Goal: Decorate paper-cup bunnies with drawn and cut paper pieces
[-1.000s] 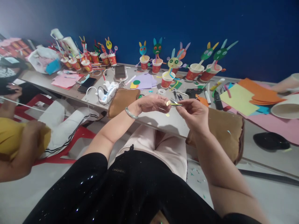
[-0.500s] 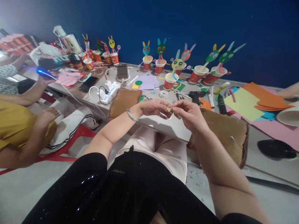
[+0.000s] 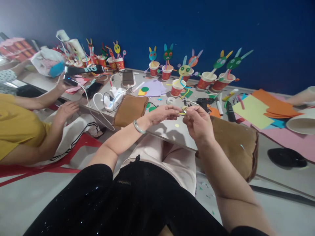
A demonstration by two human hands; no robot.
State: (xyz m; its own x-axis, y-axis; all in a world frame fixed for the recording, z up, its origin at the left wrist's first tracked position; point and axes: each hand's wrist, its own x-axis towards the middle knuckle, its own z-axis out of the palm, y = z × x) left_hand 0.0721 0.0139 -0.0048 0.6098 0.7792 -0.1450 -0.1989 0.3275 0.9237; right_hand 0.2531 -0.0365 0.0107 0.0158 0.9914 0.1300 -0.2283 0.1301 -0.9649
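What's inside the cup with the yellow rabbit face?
Blue and yellow strips rise from the cup to the yellow face; its bottom is hidden by the wall.

Head view only — looks forward and down; black shirt (image 3: 137, 203) close below, table (image 3: 168, 127) mid-range, blue wall (image 3: 157, 23) beyond.

Right hand (image 3: 199, 124) pinching small yellowish piece (image 3: 184, 108); left hand (image 3: 164, 114) close by; pale yellow disc (image 3: 177, 125) on table (image 3: 166, 130).

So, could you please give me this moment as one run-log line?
right hand: pinching small yellowish piece | left hand: close beside, grip unclear | table: pale yellow disc
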